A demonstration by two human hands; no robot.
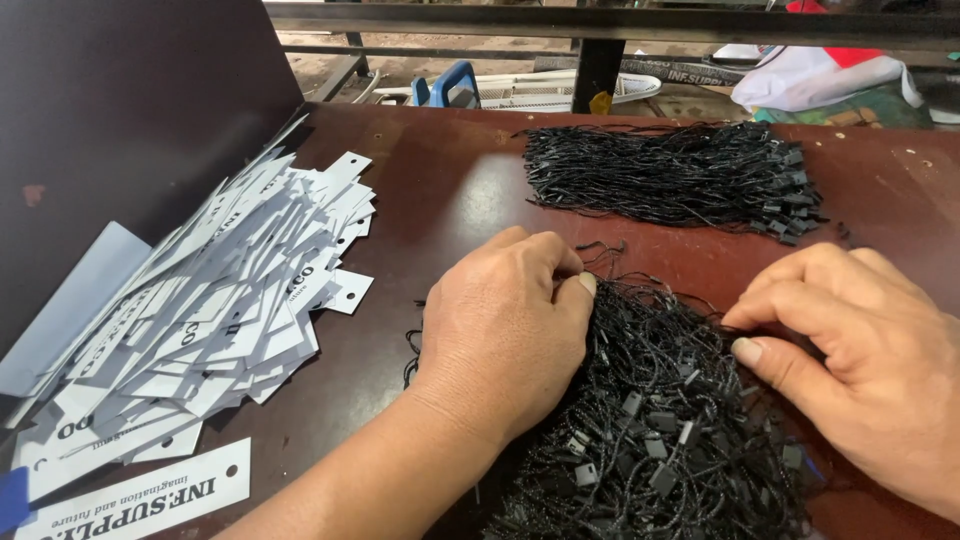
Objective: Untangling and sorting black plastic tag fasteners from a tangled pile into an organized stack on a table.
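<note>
Head cam, L hand (pixel 505 325) & R hand (pixel 850 345) pinching tangled black string loops (pixel 655 430); glossy white card tags (pixel 215 310)

One view only, from the camera on my head. It looks down and forward across the table (pixel 440 190), close in: my left hand (pixel 505 330) and right hand (pixel 860 350) fill the lower frame, forearms cut off by the bottom edge. The far table edge and a metal rail (pixel 600 22) run along the top. No second view overlaps it.
</note>
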